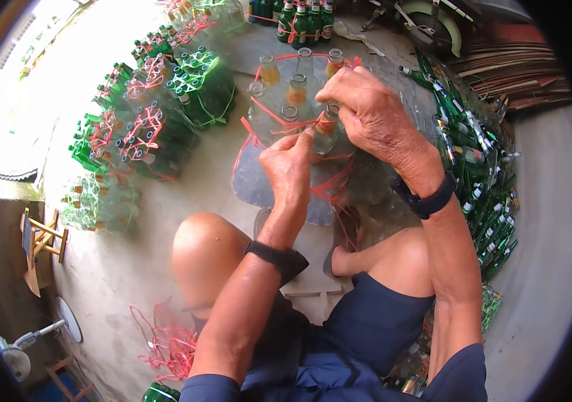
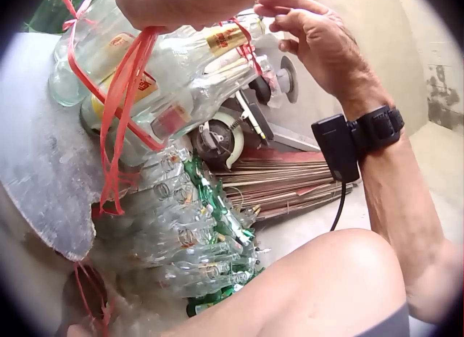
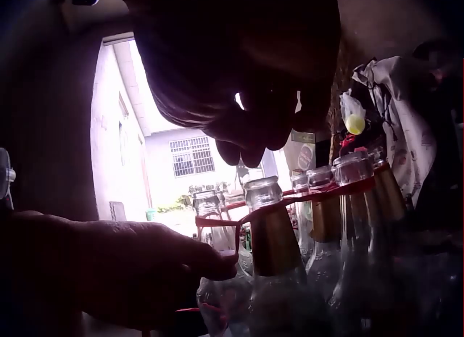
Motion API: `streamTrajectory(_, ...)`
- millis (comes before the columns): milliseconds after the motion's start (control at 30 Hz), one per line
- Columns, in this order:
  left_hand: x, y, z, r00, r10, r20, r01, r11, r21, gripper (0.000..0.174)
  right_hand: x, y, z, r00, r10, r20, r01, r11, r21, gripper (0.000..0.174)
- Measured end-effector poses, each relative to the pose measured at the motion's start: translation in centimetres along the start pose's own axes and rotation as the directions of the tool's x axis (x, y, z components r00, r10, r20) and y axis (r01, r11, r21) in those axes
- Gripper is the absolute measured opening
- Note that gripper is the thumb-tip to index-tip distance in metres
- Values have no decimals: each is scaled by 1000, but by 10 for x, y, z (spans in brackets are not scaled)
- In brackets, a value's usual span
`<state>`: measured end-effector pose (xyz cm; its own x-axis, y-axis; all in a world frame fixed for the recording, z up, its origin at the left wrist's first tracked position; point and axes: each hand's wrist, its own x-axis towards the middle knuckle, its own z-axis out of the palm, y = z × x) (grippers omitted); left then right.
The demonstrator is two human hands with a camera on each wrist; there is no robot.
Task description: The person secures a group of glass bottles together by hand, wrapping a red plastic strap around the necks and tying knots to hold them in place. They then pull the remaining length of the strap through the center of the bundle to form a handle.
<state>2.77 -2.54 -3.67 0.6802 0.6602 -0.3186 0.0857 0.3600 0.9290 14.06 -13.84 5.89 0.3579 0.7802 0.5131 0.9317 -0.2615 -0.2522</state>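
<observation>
Clear glass bottles (image 1: 297,94) with gold neck labels stand grouped on a grey board (image 1: 251,179). Red plastic string (image 3: 349,188) runs around their necks. My left hand (image 1: 289,167) pinches the string beside the nearest neck, and loose red strands (image 2: 110,163) hang below that hand. Just above the right-hand bottles, my right hand (image 1: 373,107) hovers with fingers bent downward. In the right wrist view its fingertips are over a bottle mouth (image 3: 261,183), and no string shows between them. The left thumb and finger, dark in that view, meet at a hanging loop.
Bundled green and clear bottles (image 1: 199,84) stand at the left. A pile of loose green bottles (image 1: 477,167) lies along the right. Tangled red string (image 1: 172,345) lies on the floor near a pedestal fan (image 1: 68,320). Stacked flat sheets (image 1: 500,67) sit at the back right.
</observation>
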Motion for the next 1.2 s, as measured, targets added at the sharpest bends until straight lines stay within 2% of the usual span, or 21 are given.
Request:
streamTrajectory(67,-1,0,1,1000,-9,-23,8,998,-55,30,5,-1,8,998,23,59,-25,999,23,27)
streamTrajectory(133,2,-6,4,999,-4,-40,2,999,-39,32,10,5,15,971,34,237,-13,996,-92,25)
streamTrajectory(167,4,-9,7,998,-14,-67,11,999,-46,32,13,8,15,970,27,241,-5,996,-92,25)
streamTrajectory(233,5,-13,8,996,-20,-91,16,999,-36,35,18,13,13,927,22,375,4,998,-69,26)
streamTrajectory(267,6,-16,10,995,-23,-94,19,999,-41,35,23,16,11,925,19,381,8,998,-69,26)
streamTrajectory(333,9,-21,15,988,57,-146,-63,997,-37,41,35,25,9,786,76,614,-241,952,191,28)
streamTrajectory(367,9,-24,16,987,55,-149,-61,997,-41,41,36,28,11,761,62,646,-281,929,242,31)
streamTrajectory(400,7,-23,16,987,51,-152,-57,998,-37,42,40,29,11,759,60,649,-280,929,241,31)
streamTrajectory(467,5,-19,17,986,44,-158,-50,998,-33,43,48,30,10,616,81,784,-400,889,223,32)
streamTrajectory(500,4,-18,18,984,42,-173,-43,999,0,43,50,31,13,613,78,786,-400,889,223,32)
streamTrajectory(567,3,-14,19,981,40,-190,-35,999,31,44,54,32,17,516,141,845,-425,899,110,32)
streamTrajectory(600,2,-12,20,980,20,-197,-10,999,51,44,58,30,16,515,140,846,-422,900,108,32)
streamTrajectory(667,1,-12,20,979,-2,-203,16,998,67,45,66,25,15,439,134,888,-340,940,27,29)
streamTrajectory(767,2,-16,21,980,-1,-200,15,997,70,45,72,22,16,387,157,909,-314,949,-30,25)
streamTrajectory(800,2,-17,21,980,10,-197,-1,999,46,45,74,19,15,385,157,909,-313,949,-31,25)
streamTrajectory(867,2,-19,21,980,21,-198,-17,1000,21,46,77,10,10,408,138,903,-142,986,-86,19)
streamTrajectory(900,2,-19,22,980,20,-197,-17,1000,13,46,76,7,7,407,138,903,-142,986,-87,19)
streamTrajectory(967,1,-19,22,981,15,-195,-14,1000,4,46,73,3,4,532,32,846,53,996,-71,13)
streamTrajectory(1000,1,-19,22,982,25,-188,-26,1000,-3,46,71,4,3,532,33,846,53,996,-72,13)
streamTrajectory(1067,1,-19,22,983,35,-182,-38,999,-10,47,66,7,2,643,-70,763,148,988,-35,11)
streamTrajectory(1200,2,-21,23,983,27,-181,-33,999,-31,48,63,3,1,634,-1,773,191,969,-156,16)
